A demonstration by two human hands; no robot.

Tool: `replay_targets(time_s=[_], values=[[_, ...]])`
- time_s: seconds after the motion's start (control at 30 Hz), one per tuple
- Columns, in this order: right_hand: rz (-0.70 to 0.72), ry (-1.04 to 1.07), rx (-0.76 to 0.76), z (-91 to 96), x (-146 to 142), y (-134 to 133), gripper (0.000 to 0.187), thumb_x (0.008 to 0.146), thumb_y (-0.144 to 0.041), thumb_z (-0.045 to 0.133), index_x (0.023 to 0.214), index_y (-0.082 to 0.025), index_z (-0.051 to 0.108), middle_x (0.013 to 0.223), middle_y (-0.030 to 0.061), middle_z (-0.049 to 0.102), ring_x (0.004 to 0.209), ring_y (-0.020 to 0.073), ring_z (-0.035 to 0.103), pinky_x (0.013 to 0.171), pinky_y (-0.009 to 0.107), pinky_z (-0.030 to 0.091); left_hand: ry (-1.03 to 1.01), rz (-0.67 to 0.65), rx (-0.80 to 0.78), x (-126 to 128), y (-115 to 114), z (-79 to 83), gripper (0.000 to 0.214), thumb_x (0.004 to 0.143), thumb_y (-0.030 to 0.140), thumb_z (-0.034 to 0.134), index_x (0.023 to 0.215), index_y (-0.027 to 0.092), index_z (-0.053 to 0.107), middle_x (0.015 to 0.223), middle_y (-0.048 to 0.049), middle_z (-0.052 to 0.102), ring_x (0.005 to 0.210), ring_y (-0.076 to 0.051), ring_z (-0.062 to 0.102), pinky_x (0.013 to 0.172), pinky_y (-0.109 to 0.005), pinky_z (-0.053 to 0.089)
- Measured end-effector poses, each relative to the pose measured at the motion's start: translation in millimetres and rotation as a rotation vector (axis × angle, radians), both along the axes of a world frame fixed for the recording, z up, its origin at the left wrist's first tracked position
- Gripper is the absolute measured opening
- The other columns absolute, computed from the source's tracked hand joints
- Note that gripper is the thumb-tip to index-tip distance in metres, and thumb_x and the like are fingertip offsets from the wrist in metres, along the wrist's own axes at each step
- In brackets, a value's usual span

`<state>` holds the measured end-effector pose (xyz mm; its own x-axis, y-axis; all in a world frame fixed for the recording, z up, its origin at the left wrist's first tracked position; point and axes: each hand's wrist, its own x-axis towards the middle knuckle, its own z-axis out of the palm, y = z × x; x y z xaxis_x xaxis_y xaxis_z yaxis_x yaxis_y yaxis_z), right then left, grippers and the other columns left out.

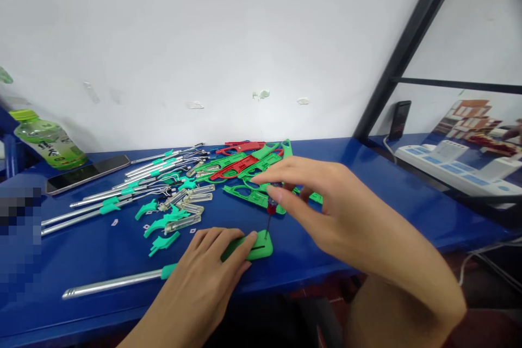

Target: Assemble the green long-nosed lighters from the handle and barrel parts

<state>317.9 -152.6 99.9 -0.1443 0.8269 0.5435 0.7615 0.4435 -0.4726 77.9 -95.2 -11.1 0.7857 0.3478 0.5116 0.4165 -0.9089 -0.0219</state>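
Left hand (204, 261) and forearm reach in from the near edge, fingers clamped on a green case (261, 247), which lies on the blue table (367, 196). Its middle is hidden under those fingers; the end with a dark slot sticks out past their tips, toward the right hand (326, 201).

Right thumb and forefinger are pinched on the upper end of a screwdriver (271, 207). It stands slightly tilted below their tips, its shaft running down to the bare end of the case, just beside the left fingertips.

Left of the left hand lies a metal rod (114, 284); its teal collar (168, 271) runs up to that hand, and whatever lies under the hand is hidden. Beyond the left fingers and to their left are loose teal parts (165, 243), clear tubes (199, 189) and more rods (89, 218). Farther off that way are a phone (87, 174) and a bottle (51, 141).

Past the right fingertips, green shells (248, 196) and red shells (238, 166) lie in a heap. Well to the right of both hands is a white power strip (452, 166).
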Motion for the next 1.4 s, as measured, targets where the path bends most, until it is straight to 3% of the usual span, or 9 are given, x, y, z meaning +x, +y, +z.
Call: replay_targets(time_s=[0.2, 0.3, 0.5, 0.67, 0.77, 0.87, 1.07, 1.27, 1.4], values=[[0.094, 0.021, -0.070, 3.0, -5.8, 4.2, 0.014, 0.105, -0.019, 0.076, 0.106, -0.029, 0.085, 0.103, -0.0054, 0.087, 0.092, 0.0172, 0.080, 0.083, 0.030, 0.058, -0.020, 0.048, -0.096, -6.9, -5.3, -1.6, 0.036, 0.113, 0.014, 0.051, 0.147, 0.023, 0.061, 0.125, -0.0086, 0.075, 0.108, -0.030, 0.068, 0.092, -0.046, 0.054], [0.039, -0.010, -0.016, 1.3, -12.7, 11.2, 0.008, 0.101, -0.023, 0.083, 0.099, -0.030, 0.086, 0.096, -0.0040, 0.087, 0.082, 0.0186, 0.079, 0.074, 0.032, 0.057, -0.033, 0.047, -0.200, -7.5, -5.3, 0.5, 0.036, 0.113, 0.014, 0.054, 0.146, 0.024, 0.062, 0.126, -0.0082, 0.073, 0.110, -0.029, 0.066, 0.095, -0.047, 0.054], [0.014, -0.041, 0.039, -2.0, -16.7, 12.2, 0.026, 0.109, -0.020, 0.061, 0.118, -0.027, 0.085, 0.117, 0.0032, 0.089, 0.105, 0.0252, 0.083, 0.093, 0.038, 0.063, -0.005, 0.071, -0.325, -3.9, 0.1, 6.6, 0.036, 0.112, 0.017, 0.057, 0.146, 0.026, 0.066, 0.122, -0.0074, 0.071, 0.107, -0.029, 0.064, 0.098, -0.052, 0.056], [-0.051, -0.050, 0.062, 0.5, -16.7, 14.5, 0.014, 0.101, -0.021, 0.077, 0.105, -0.029, 0.087, 0.096, -0.0004, 0.089, 0.082, 0.0237, 0.083, 0.077, 0.035, 0.064, -0.008, 0.095, -0.313, -1.5, 1.2, 4.0, 0.038, 0.111, 0.016, 0.055, 0.147, 0.025, 0.066, 0.120, -0.0080, 0.070, 0.106, -0.030, 0.063, 0.099, -0.055, 0.056], [-0.119, -0.104, 0.104, 0.3, -17.0, 16.2, 0.016, 0.104, -0.021, 0.074, 0.107, -0.026, 0.089, 0.105, 0.0028, 0.090, 0.090, 0.0259, 0.084, 0.081, 0.037, 0.064, -0.023, 0.089, -0.297, -2.3, 2.1, 0.9, 0.038, 0.112, 0.017, 0.055, 0.147, 0.025, 0.067, 0.120, -0.0079, 0.071, 0.106, -0.030, 0.064, 0.098, -0.054, 0.056], [-0.054, -0.063, 0.077, 0.3, -14.7, 15.0, 0.026, 0.109, -0.015, 0.064, 0.118, -0.024, 0.087, 0.119, 0.0037, 0.089, 0.102, 0.0236, 0.084, 0.088, 0.035, 0.063, -0.030, 0.083, -0.263, -2.9, 4.1, -1.5, 0.038, 0.110, 0.016, 0.056, 0.146, 0.026, 0.067, 0.119, -0.0075, 0.072, 0.104, -0.030, 0.065, 0.096, -0.052, 0.057], [-0.025, 0.008, 0.055, 3.6, -12.9, 12.9, 0.014, 0.099, -0.016, 0.083, 0.098, -0.028, 0.089, 0.090, -0.0033, 0.086, 0.078, 0.0172, 0.078, 0.075, 0.029, 0.059, -0.036, 0.073, -0.166, -3.5, 6.0, -3.2, 0.039, 0.110, 0.015, 0.057, 0.146, 0.027, 0.066, 0.119, -0.0061, 0.074, 0.101, -0.030, 0.067, 0.094, -0.053, 0.057], [0.077, 0.057, 0.023, 2.6, -14.0, 9.8, 0.024, 0.108, -0.015, 0.068, 0.112, -0.029, 0.088, 0.113, 0.0003, 0.089, 0.100, 0.0212, 0.084, 0.088, 0.031, 0.065, -0.038, 0.076, -0.150, -3.4, 6.5, -3.1, 0.041, 0.109, 0.014, 0.056, 0.146, 0.028, 0.065, 0.120, -0.0058, 0.075, 0.102, -0.029, 0.069, 0.095, -0.050, 0.058], [0.050, 0.065, -0.001, 0.0, -15.1, 12.8, 0.017, 0.105, -0.019, 0.075, 0.108, -0.029, 0.088, 0.100, -0.0021, 0.088, 0.089, 0.0195, 0.082, 0.082, 0.030, 0.062, -0.032, 0.071, -0.147, -3.5, 7.3, -4.9, 0.040, 0.109, 0.014, 0.056, 0.146, 0.028, 0.066, 0.118, -0.0057, 0.075, 0.101, -0.029, 0.069, 0.094, -0.049, 0.059]])
